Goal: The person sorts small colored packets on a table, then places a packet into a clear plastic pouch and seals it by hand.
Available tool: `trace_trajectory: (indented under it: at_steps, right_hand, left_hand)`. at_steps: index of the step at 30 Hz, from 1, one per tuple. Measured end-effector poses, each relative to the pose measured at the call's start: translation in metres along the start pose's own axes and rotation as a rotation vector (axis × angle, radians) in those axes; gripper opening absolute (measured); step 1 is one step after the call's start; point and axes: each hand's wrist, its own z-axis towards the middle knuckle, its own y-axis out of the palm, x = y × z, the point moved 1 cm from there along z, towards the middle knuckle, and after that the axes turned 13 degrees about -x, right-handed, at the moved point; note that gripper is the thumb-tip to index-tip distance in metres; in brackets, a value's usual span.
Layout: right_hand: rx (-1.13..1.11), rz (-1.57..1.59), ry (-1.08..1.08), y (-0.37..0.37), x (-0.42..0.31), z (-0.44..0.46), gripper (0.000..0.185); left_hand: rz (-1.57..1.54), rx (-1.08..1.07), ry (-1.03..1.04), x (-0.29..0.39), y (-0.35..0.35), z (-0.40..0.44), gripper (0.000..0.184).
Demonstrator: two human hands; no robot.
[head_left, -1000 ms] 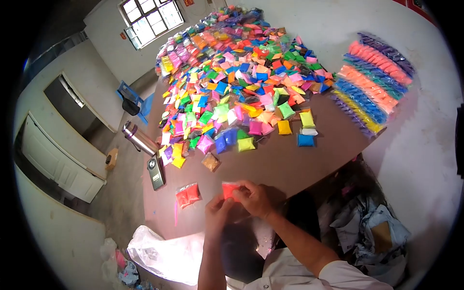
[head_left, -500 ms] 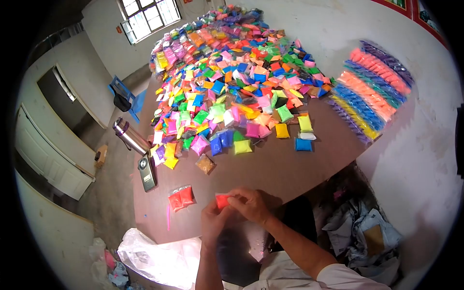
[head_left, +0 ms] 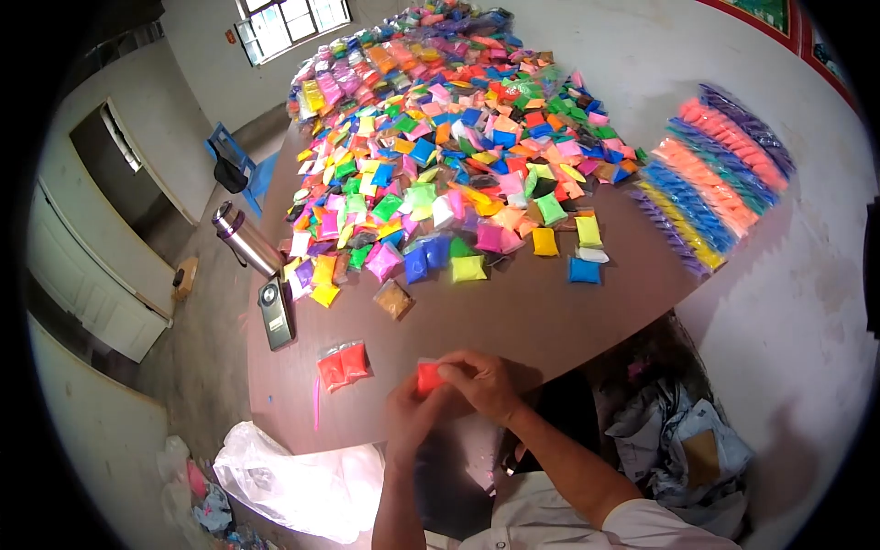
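Observation:
A small red packet in clear plastic is pinched between both hands above the table's near edge. My left hand grips it from the left and below, with its fingertips partly hidden. My right hand is closed on the packet's right side, thumb and finger pressed together. To the left lie two red packets side by side on the tabletop. Next to them rests a thin pink stick. A brown packet lies farther in, beyond the red pair.
A large heap of colourful packets covers the table's far part. On the left edge stand a steel thermos and a dark device with a round dial. Packet strips lie at right. White plastic hangs by the near edge.
The view has shifted slightly. Both hands stay on the red packet, which now shows a little more of its red face. The things on the table have not moved.

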Motion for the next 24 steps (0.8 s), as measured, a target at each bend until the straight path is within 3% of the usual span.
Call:
trace_trajectory:
  at_steps: [9,11,24]
  right_hand:
    - [-0.004,-0.100,-0.021,-0.002,0.003,0.002,0.020]
    - [-0.011,-0.110,-0.019,-0.003,0.003,0.002,0.020]
    - [-0.036,-0.127,0.037,-0.004,-0.002,0.003,0.015]
  left_hand:
    - [-0.076,-0.016,0.058,-0.005,-0.001,0.001,0.023]
    - [-0.279,-0.030,0.042,0.006,0.000,-0.001,0.024]
    - [-0.243,0.010,0.011,0.001,0.000,0.001,0.021]
